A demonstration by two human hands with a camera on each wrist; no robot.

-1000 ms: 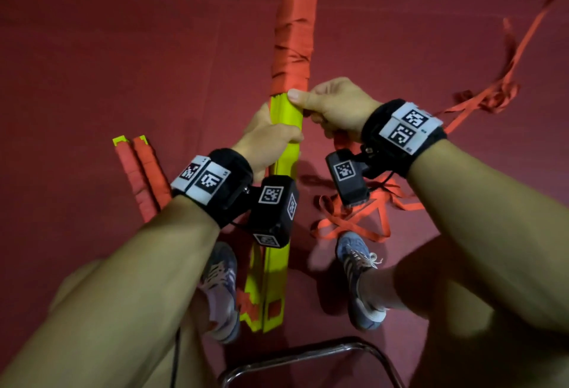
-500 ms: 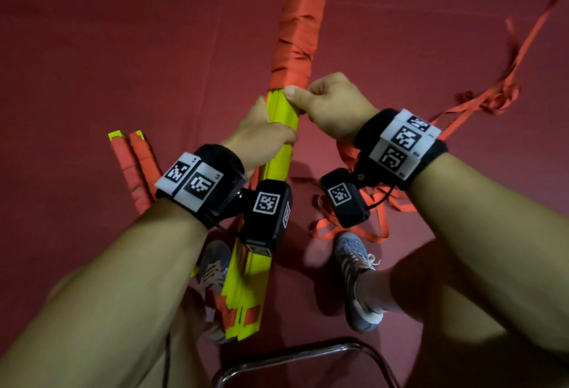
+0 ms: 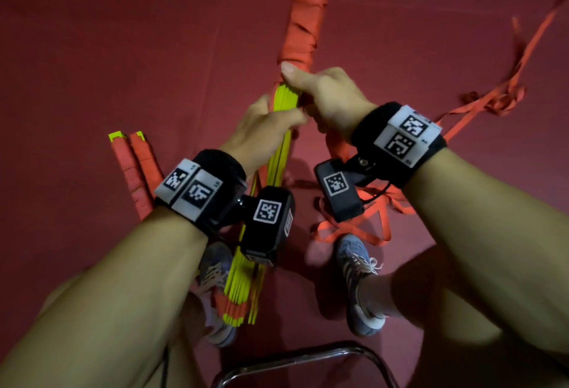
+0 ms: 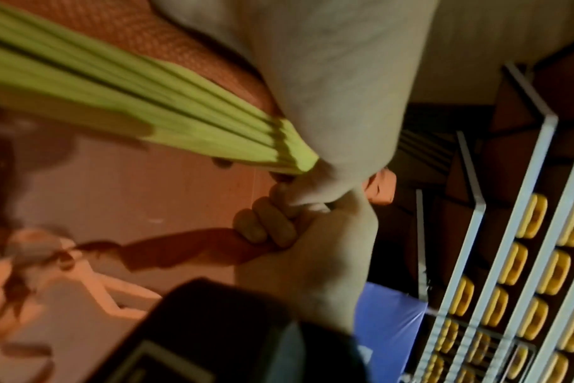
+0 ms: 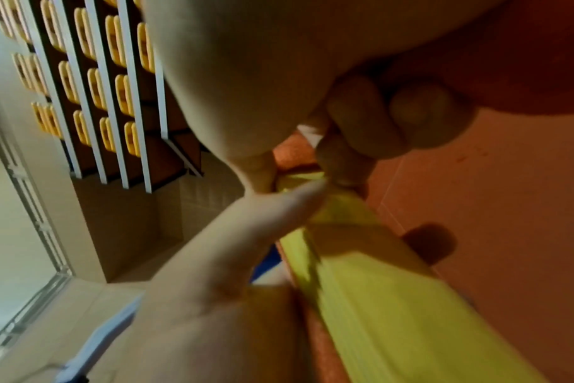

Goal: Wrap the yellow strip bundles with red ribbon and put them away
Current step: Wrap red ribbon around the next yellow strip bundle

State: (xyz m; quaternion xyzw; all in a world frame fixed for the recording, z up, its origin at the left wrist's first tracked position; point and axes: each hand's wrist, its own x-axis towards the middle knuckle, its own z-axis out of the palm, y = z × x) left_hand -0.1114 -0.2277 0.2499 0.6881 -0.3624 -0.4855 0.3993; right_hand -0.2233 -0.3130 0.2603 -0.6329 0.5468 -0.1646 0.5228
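Holding tight, the left hand (image 3: 261, 135) curls its fingers round the yellow strip bundle (image 3: 278, 156), just below where the wrapping ends. I think this stops the thin strips from sliding apart. The right hand (image 3: 329, 95) is closed round the red ribbon (image 3: 304, 27), and its thumb (image 3: 288, 68) presses on the last turn, right where red meets yellow. That looks like a way to stop the ribbon going slack while it is pulled snug.

The far half of the bundle is covered in red. The near half is bare yellow and fans out a little by the shoes (image 3: 357, 267), so this bundle looks about half done. I cannot tell if its near end touches the floor (image 3: 92, 48).

The spare ribbon (image 3: 354, 230) lies in loose loops by the right foot and trails off to the right, ready to feed more turns. Two wrapped bundles (image 3: 135, 169) lie side by side on the left, out of the way.

The floor is dark red. A shiny metal chair frame (image 3: 308, 353) sits by the knees. The wrist views show a tall rack (image 4: 525, 233) with rows of yellow things.
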